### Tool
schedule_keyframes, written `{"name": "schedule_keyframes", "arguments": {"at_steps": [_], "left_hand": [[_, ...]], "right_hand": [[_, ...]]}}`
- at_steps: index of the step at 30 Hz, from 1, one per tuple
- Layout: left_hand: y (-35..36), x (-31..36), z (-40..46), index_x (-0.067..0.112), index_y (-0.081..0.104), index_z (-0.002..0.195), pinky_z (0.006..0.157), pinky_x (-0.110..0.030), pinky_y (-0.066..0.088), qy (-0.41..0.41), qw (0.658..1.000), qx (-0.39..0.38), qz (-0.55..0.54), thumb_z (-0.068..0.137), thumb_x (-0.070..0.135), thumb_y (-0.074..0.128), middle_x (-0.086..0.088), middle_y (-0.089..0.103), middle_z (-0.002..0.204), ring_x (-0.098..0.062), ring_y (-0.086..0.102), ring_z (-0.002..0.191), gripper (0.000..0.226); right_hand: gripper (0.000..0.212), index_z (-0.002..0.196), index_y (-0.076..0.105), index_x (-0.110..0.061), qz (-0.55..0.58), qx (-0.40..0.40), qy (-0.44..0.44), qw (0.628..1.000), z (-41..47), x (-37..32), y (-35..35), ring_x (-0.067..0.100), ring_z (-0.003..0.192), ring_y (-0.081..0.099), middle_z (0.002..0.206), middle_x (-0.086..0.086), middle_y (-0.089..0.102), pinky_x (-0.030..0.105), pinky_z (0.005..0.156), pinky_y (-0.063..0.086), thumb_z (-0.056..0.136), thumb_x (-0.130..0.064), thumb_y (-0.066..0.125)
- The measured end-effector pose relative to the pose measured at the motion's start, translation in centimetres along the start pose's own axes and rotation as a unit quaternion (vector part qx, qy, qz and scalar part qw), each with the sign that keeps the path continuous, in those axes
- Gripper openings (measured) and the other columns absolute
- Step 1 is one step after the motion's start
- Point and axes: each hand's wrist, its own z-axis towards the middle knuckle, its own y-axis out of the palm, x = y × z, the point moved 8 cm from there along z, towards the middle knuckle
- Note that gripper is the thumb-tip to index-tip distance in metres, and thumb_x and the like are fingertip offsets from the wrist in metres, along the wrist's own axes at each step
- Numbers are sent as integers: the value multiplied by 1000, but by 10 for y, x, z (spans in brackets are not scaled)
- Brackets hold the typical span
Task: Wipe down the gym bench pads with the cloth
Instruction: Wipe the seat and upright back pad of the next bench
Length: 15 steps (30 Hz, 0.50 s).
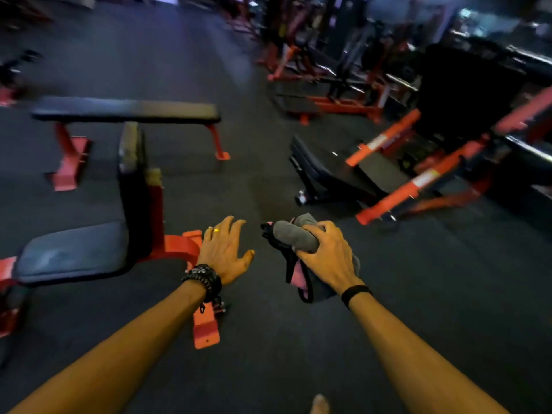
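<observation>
On the dark rubber floor (388, 294) of the gym, most of what lies ahead of me is smeared by motion blur: the red-framed machines (343, 70) at the far right are hard to tell apart, and the back of the room is only purple-blue haze. The seat bench (74, 252) at my left is cut off by the frame edge, and my left forearm covers part of its red foot (206, 330). A flat bench (125, 112) stands beyond it, and a low black incline bench (334, 171) lies to the right, partly behind orange bars (385, 138).

My right hand (325, 258) is clenched around the grey cloth (294, 234); the roll sticks out past my fingers to the left, and pink and black folds hang below my palm. My left hand (224, 249) is released, fingers spread, holding nothing, just beside the cloth and apart from it. The cloth is in the air over the floor, well apart from every bench pad.
</observation>
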Motion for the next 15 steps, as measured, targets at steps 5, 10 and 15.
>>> {"name": "schedule_keyframes", "arguments": {"at_steps": [5,10,15], "left_hand": [[-50,-59,38,13,43,142,114,-49,28,-152,985,84,23,76,53,54,-14,38,150,-34,40,137,78],[-96,-102,50,12,46,141,111,-52,32,-251,957,130,69,73,55,49,-17,41,149,-38,45,132,80],[-127,-150,64,15,44,141,112,-52,30,-326,923,182,89,70,66,32,-15,39,150,-36,43,134,89]], "right_hand": [[53,126,63,-26,37,-18,-117,992,114,-25,21,28,110,53,119,3,51,45,87,51,77,-41,78],[52,124,64,-26,77,-53,-235,967,204,-85,49,28,109,54,119,3,52,47,87,51,75,-41,76],[53,124,64,-26,130,-69,-326,934,271,-158,91,25,107,55,117,1,53,44,83,52,75,-43,76]]}}
